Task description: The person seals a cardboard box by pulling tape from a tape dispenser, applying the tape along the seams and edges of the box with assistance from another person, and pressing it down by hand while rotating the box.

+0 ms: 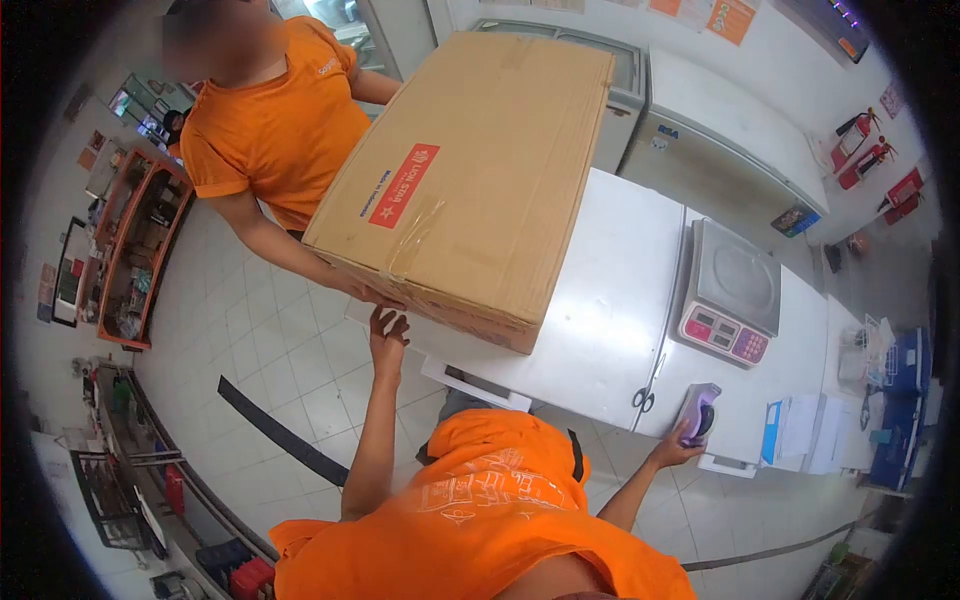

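A large brown cardboard box (480, 170) with a red label rests on the white table (620, 280). My left hand (389, 328) is just below the box's near left corner, fingers apart and holding nothing. My right hand (678, 448) is at the table's front edge, with its fingers round the purple tape dispenser (700, 415). Black-handled scissors (644, 400) lie just left of the dispenser. Behind them sits a scale (730, 290) with a red and purple keypad.
A co-worker in orange (280, 110) stands at the box's left side, one hand at its lower corner. Papers (808, 430) and a wire rack (868, 352) are at the right. Chest freezers (715, 150) stand behind the table. Shelves (150, 250) line the left.
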The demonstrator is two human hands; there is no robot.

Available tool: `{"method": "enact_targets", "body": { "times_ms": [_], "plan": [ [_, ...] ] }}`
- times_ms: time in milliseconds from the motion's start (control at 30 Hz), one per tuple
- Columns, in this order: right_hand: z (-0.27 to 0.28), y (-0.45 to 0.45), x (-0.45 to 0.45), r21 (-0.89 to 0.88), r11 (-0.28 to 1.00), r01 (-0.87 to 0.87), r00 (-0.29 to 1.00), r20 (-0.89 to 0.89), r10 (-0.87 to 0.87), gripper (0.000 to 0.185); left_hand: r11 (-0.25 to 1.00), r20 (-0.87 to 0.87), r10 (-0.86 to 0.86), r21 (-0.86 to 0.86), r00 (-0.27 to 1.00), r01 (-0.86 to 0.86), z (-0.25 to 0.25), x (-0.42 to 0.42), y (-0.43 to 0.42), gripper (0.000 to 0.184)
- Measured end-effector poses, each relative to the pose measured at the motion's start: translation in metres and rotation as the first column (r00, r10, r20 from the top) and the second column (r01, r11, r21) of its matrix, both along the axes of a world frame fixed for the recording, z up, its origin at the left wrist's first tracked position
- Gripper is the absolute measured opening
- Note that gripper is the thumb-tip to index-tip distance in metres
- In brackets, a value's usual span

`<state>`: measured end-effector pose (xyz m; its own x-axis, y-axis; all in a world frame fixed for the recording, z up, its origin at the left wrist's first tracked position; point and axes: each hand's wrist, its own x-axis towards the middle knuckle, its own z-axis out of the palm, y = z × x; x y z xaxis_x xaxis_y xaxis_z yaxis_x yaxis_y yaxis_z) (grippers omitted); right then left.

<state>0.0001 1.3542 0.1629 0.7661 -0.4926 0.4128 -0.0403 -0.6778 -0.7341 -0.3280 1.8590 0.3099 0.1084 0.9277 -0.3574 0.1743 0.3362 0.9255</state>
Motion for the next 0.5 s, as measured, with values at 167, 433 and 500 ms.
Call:
{"method": "enact_targets", "body": {
  "times_ms": [167, 433, 500],
  "plan": [
    [-0.018, -0.014, -0.017, 0.000, 1.000, -0.007, 0.998, -0.067, 0.007, 0.081, 0.991, 0.050, 0.058, 0.122, 0.997, -0.063, 0.005, -0.005, 0.014, 0.063],
    [0.055, 0.024, -0.031, 0.036, 0.991, -0.126, 0.982, 0.147, 0.120, 0.070, 0.880, 0.211, 0.118, 0.431, 0.970, -0.200, 0.040, -0.003, 0.049, 0.065],
    [0.058, 0.054, -0.023, -0.031, 0.886, -0.464, 0.875, 0.143, 0.463, 0.061, 0.873, 0.380, -0.063, 0.470, 0.923, -0.134, 0.037, -0.017, 0.077, 0.063]
  ]
}}
